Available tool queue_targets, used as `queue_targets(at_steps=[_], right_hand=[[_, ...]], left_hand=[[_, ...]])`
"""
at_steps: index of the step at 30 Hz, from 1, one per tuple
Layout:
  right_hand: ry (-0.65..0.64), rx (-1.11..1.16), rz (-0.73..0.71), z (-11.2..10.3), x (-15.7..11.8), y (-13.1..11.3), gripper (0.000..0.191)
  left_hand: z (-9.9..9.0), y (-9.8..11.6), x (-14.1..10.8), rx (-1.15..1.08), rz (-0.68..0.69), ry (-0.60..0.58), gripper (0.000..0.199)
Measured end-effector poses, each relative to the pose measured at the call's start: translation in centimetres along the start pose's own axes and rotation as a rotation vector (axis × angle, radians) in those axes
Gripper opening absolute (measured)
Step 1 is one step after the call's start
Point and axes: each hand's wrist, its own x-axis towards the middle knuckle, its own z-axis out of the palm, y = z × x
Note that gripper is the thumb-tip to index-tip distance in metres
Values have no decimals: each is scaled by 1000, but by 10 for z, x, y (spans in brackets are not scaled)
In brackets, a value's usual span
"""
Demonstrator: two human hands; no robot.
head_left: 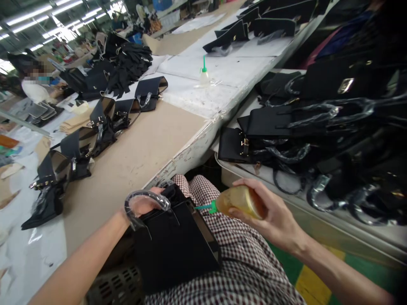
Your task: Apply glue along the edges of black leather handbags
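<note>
A black handbag [174, 250] lies across the lap on a checked cloth. Its curved handle [140, 199] is wrapped in clear plastic. My left hand [148, 204] reaches behind that handle and grips the bag's top edge, its fingertips partly hidden. In my right hand [260, 212] is a glue bottle [240, 201] of amber liquid, held on its side with the fingers wrapped round it. The bottle's thin green nozzle points left, its tip at the bag's upper right corner, close to a brown side strip. Whether the tip touches cannot be made out.
Several black bags [101, 123] stand along the left of the worktable [152, 140]. A second glue bottle [204, 76] stands upright farther back. Black bags with wrapped handles [280, 123] are piled on a surface at right. A plastic crate [116, 286] is below left. Another person [36, 87] sits far left.
</note>
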Motion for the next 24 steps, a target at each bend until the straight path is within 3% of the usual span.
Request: queue_targets(at_steps=[8, 24], right_hand=[[-18, -44, -214, 10, 18, 6, 50], [-131, -78, -148, 8, 15, 4, 48]], left_hand=[[0, -6, 0, -55, -51, 10, 19], [4, -6, -1, -100, -141, 48, 23]])
